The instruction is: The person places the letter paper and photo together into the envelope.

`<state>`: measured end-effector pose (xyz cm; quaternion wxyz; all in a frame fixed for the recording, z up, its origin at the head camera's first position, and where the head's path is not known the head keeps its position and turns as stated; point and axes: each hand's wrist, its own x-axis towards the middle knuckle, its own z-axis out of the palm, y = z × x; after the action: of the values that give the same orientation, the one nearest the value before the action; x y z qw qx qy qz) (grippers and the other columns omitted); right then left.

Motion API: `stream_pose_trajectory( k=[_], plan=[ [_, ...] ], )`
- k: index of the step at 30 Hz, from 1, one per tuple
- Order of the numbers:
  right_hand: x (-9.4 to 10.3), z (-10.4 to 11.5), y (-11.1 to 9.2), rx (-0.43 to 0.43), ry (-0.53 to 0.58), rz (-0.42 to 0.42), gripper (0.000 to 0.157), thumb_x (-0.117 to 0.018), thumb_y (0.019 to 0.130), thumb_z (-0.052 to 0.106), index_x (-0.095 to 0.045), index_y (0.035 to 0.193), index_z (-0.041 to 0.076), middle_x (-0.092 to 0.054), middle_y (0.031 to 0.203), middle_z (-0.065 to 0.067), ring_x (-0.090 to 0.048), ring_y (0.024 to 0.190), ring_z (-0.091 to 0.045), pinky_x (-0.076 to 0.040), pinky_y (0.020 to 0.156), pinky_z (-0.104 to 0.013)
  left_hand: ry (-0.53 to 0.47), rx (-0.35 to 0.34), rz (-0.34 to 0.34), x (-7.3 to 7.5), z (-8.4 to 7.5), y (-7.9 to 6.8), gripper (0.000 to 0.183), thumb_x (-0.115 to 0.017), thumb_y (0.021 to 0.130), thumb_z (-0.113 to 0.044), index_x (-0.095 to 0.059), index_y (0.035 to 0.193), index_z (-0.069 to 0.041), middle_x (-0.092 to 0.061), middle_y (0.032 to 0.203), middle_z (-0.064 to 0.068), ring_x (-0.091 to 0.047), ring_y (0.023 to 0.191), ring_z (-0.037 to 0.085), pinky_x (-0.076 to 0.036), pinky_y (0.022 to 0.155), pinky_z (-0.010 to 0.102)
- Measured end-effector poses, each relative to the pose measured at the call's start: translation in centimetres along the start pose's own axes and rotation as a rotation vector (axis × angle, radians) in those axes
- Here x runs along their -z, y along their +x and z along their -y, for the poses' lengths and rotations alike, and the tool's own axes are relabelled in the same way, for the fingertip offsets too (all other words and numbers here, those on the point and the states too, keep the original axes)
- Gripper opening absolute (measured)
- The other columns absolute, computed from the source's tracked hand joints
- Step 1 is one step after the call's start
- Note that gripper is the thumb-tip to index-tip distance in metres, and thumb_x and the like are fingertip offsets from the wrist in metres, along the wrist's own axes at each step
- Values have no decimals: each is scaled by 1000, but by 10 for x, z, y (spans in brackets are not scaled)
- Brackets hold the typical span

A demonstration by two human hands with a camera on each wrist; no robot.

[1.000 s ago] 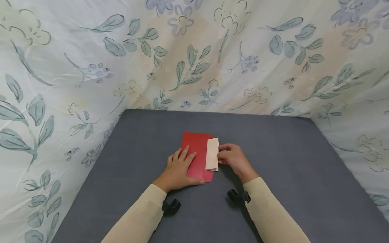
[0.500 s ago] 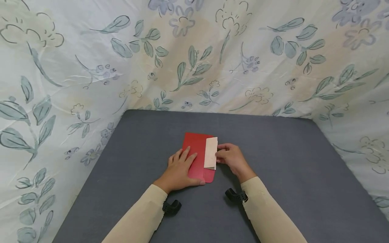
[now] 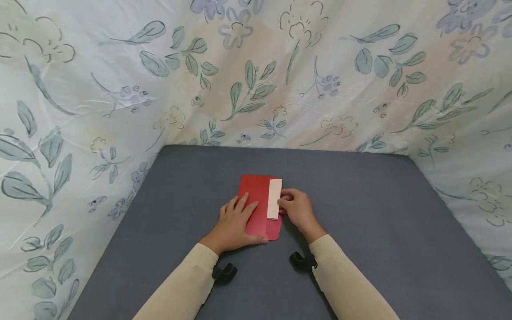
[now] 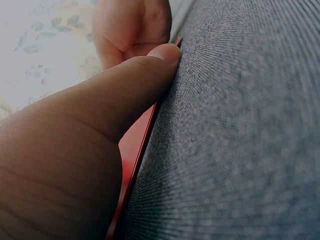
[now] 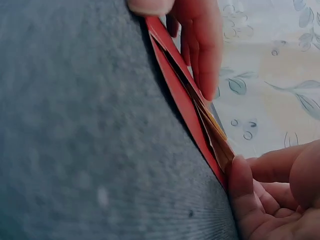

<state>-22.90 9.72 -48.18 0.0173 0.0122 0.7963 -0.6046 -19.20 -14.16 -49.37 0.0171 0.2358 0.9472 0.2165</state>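
Observation:
A red envelope lies on the dark grey table. Spread fingers of the left hand press on its left part, the thumb at the near edge. In the left wrist view that thumb covers much of the envelope. At the envelope's right side, the right hand pinches the right edge of a folded cream paper. The right wrist view shows the envelope's mouth gaping, with the folded paper partly between its red layers and fingertips right at the mouth. A narrow red flap extends beneath the paper.
Floral cloth rises behind and at both sides of the grey table. Each wrist wears a black camera mount, the left mount and the right mount both close over the table near the sleeves.
The right hand has moved left with the folded paper, and less of the paper's width shows outside the envelope. The left hand has stayed on the envelope.

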Motion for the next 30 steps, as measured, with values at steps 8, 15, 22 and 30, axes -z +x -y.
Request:
stream_pose_trajectory(
  k=[8, 15, 22, 30],
  plan=[
    [-2, 2, -4, 27, -66, -21, 38, -72, 101, -2, -68, 138, -9, -73, 98, -15, -72, 77, -21, -62, 71, -30, 6, -9, -4, -1, 0, -1, 110, -82, 81, -73, -45, 168, -16, -25, 177, 16, -23, 156, 42, -25, 120, 66],
    [-5, 2, -3, 30, -86, -3, 39, -74, 100, -1, -69, 138, -7, -73, 101, -16, -73, 78, -21, -63, 73, -32, 11, -27, -4, 0, 0, -2, 109, -81, 83, -73, -45, 168, -15, -26, 176, 17, -24, 156, 43, -26, 119, 66],
    [-7, 0, -3, 28, -64, -18, 35, -74, 101, 0, -69, 135, -7, -70, 106, -17, -73, 83, -24, -64, 75, -34, 18, -24, -7, -1, 1, -1, 109, -81, 82, -73, -45, 168, -15, -26, 177, 17, -24, 156, 43, -26, 119, 66],
    [11, 21, -8, -137, 118, 89, 50, -70, 108, 13, -55, 149, -12, -69, 128, -27, -76, 102, -35, -64, 85, -42, 17, -7, 4, -1, 1, -1, 111, -83, 81, -72, -44, 168, -16, -25, 177, 16, -23, 156, 42, -25, 120, 66]
  ],
)
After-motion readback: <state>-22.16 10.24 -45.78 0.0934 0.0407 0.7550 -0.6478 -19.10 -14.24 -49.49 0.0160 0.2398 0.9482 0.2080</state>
